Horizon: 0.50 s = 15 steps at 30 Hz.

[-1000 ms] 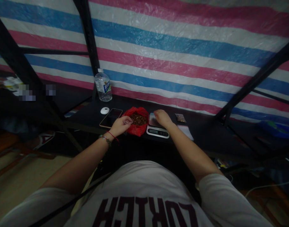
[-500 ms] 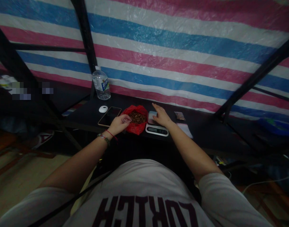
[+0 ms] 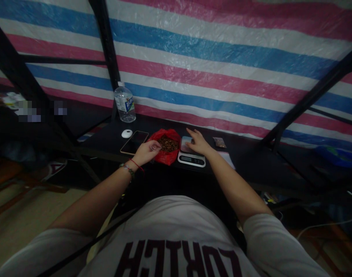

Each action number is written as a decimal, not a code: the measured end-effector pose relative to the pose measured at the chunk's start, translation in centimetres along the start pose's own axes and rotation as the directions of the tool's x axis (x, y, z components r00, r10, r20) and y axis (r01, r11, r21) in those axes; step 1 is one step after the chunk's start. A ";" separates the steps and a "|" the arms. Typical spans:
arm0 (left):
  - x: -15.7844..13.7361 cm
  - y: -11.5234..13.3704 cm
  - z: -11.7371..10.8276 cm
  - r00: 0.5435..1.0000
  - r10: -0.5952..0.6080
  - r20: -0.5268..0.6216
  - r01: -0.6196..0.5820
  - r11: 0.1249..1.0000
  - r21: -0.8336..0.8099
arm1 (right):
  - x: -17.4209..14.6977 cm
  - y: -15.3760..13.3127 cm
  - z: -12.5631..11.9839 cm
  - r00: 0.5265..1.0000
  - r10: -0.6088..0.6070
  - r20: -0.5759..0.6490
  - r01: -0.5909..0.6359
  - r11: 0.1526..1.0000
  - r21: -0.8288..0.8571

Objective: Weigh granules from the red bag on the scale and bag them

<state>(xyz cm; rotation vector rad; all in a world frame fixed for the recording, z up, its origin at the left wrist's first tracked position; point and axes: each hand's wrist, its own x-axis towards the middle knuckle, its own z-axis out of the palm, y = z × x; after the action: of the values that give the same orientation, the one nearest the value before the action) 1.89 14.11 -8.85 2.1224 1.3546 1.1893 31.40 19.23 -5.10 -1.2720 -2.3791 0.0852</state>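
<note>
My left hand (image 3: pixel 145 152) is closed on a small clear plastic bag (image 3: pixel 155 147), whose details are too small to make out. It rests at the left edge of an open red plastic bag (image 3: pixel 166 158) that holds many small brown dried pieces (image 3: pixel 168 144). To the right of that stands a white kitchen scale (image 3: pixel 191 159) with a display on its front. My right hand (image 3: pixel 199 143) is over the scale's plate (image 3: pixel 186 145), fingers apart and holding nothing visible; whether it touches the plate I cannot tell.
On the black table (image 3: pixel 251 161) lie a phone (image 3: pixel 133 143), a white oval object (image 3: pixel 127 133), a filled small bag (image 3: pixel 219 142) and white paper (image 3: pixel 227 158). A large plastic bottle (image 3: pixel 125 104) stands behind. Black metal posts (image 3: pixel 105 46) and a striped sheet (image 3: pixel 207 65) enclose the back.
The fingers of my right hand have shifted slightly and spread above the scale. My left hand stays at the red bag's edge. The view has moved a little.
</note>
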 end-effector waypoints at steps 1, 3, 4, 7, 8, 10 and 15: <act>0.0 -0.1 0.0 1.000 0.003 0.000 -0.003 1.000 0.002 | 0.0 0.0 -0.2 1.000 0.003 -0.007 -0.002 1.000 0.007; 0.0 0.1 -0.1 1.000 0.005 -0.011 -0.005 1.000 0.010 | 0.0 0.0 -0.6 0.999 0.021 -0.045 -0.020 0.999 0.035; 0.0 0.5 -0.2 1.000 0.005 -0.019 -0.005 1.000 0.013 | 0.0 0.2 -0.8 0.997 0.036 -0.074 -0.032 0.998 0.056; -0.3 3.1 -1.2 0.998 0.030 -0.063 -0.030 1.000 0.006 | -0.2 1.0 -1.6 0.979 0.092 -0.182 -0.065 0.987 0.149; -0.4 4.3 -1.5 0.994 0.051 -0.093 -0.051 0.999 0.001 | -0.3 1.3 -1.9 0.969 0.113 -0.218 -0.073 0.980 0.183; -0.8 7.2 -1.8 0.987 0.101 -0.123 -0.105 0.994 -0.022 | -1.0 2.1 -2.3 0.944 0.154 -0.290 -0.084 0.967 0.241; -1.0 11.8 0.8 0.989 0.039 0.142 0.025 0.903 -0.428 | -4.1 3.3 -1.6 0.815 0.372 -0.444 -0.125 0.861 0.492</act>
<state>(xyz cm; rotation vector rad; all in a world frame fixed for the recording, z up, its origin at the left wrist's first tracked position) 9.02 7.68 -1.87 1.8547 0.9169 1.1783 36.59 17.63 -5.96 -1.1890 -1.5873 0.3025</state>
